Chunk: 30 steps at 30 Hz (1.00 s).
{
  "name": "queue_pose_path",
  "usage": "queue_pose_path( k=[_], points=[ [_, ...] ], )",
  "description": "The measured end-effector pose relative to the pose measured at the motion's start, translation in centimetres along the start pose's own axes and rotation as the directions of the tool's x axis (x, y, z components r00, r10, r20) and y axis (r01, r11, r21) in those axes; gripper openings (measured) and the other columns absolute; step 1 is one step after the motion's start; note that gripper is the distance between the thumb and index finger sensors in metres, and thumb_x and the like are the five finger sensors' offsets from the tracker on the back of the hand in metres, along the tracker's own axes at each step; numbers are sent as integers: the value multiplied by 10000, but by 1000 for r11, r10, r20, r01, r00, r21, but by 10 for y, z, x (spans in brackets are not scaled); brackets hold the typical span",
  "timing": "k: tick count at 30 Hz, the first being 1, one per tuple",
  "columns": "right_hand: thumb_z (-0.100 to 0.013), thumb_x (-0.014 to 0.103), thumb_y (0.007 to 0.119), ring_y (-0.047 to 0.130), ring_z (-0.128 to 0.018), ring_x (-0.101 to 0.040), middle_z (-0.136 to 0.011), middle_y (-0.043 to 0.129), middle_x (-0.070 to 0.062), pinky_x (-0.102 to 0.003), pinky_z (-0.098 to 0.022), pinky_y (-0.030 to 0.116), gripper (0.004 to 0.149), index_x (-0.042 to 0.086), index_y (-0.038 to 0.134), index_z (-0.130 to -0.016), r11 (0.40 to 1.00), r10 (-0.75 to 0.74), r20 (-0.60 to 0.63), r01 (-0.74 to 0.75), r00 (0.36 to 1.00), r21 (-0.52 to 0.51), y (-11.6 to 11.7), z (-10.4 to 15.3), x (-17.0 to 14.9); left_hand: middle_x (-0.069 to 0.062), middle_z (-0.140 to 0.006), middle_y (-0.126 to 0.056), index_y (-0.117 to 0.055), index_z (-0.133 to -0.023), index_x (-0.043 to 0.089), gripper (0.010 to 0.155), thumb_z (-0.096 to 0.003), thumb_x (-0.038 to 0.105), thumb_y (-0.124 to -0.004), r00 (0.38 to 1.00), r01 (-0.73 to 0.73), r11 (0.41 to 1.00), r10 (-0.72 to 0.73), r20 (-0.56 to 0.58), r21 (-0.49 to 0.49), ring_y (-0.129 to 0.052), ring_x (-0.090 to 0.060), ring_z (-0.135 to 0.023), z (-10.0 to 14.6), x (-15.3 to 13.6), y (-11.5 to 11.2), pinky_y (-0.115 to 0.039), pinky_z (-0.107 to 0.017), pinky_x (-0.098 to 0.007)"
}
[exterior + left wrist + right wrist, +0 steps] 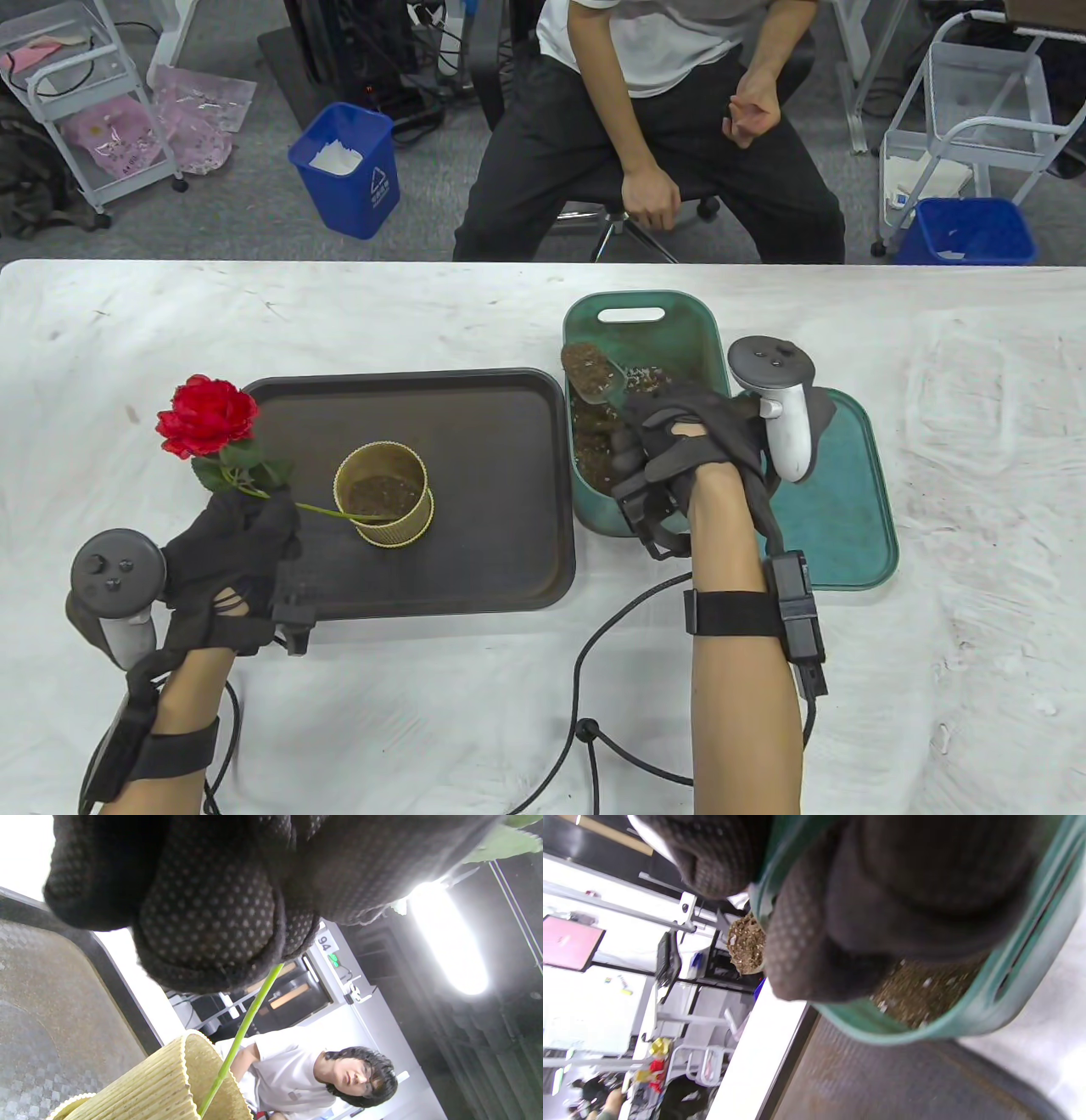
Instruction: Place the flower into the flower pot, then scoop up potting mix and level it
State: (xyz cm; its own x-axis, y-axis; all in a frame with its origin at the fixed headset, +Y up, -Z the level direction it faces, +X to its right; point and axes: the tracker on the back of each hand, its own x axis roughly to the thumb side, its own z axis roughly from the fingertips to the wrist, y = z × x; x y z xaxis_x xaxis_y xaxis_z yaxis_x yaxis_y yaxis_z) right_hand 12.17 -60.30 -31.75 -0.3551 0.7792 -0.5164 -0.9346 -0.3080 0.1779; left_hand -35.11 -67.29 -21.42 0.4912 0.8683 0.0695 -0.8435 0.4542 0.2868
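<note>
A red flower (206,416) with a green stem (237,1039) leans to the left, its stem end inside the yellow ribbed pot (383,496), which holds some soil. My left hand (246,526) grips the stem just left of the pot (161,1086). The pot stands on a dark tray (475,475). My right hand (679,441) holds a scoop (594,371) heaped with potting mix, raised over the left rim of the green tub (638,316). In the right wrist view the loaded scoop (746,944) shows past my fingers (801,959), above the tub (967,1022).
The tub's green lid (848,501) lies flat to the right of the tub. A black cable (594,679) runs across the white table cover near the front. A seated person (653,127) faces the table's far edge. Blue bins stand on the floor behind.
</note>
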Motion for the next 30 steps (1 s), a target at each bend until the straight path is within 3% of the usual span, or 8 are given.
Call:
queue_pose_path(
  k=[7, 14, 22, 25, 30],
  points=[
    [-420, 325, 743, 1076, -252, -248, -622, 959, -169, -338, -103, 957, 532, 19, 717, -855, 968, 103, 108, -125, 989, 216, 73, 4, 20, 42, -579, -1036, -884, -761, 197, 452, -392, 458, -892, 1000, 3, 1000, -3, 0, 2, -1135, -144, -231, 0, 0, 0, -969, -280, -344],
    [-419, 326, 750, 1074, -251, -255, -623, 960, -170, -343, -105, 954, 531, 22, 719, -854, 911, 262, 158, -298, 952, 283, 132, 1, 18, 41, -582, -1035, -884, -761, 198, 452, -392, 459, -891, 1000, 4, 1000, -4, 8, 0, -1134, -144, -233, 0, 0, -1, -970, -280, -343],
    [-417, 331, 782, 1075, -256, -258, -624, 964, -170, -351, -107, 954, 533, 27, 726, -851, 839, 486, 222, -522, 845, 152, 172, 6, 21, 40, -580, -1036, -883, -762, 198, 452, -392, 459, -891, 1000, 5, 1000, -5, 3, 5, -1135, -143, -232, 1, -1, 0, -970, -283, -343],
    [-411, 331, 806, 1074, -260, -268, -626, 968, -169, -361, -112, 951, 533, 35, 734, -849, 789, 584, 270, -614, 766, 35, 183, 16, 28, 40, -581, -1035, -883, -761, 198, 451, -393, 459, -891, 1000, 4, 1000, -4, 3, 3, -1134, -144, -233, 1, 0, -1, -970, -282, -343],
    [-393, 327, 841, 1075, -278, -277, -637, 974, -160, -375, -131, 951, 542, 54, 744, -851, 627, 769, 318, -751, 555, -206, 201, 36, 34, 42, -581, -1035, -883, -762, 198, 452, -392, 459, -891, 1000, 6, 1000, -6, 8, 1, -1134, -143, -233, 1, 0, -1, -970, -283, -343]
  ],
)
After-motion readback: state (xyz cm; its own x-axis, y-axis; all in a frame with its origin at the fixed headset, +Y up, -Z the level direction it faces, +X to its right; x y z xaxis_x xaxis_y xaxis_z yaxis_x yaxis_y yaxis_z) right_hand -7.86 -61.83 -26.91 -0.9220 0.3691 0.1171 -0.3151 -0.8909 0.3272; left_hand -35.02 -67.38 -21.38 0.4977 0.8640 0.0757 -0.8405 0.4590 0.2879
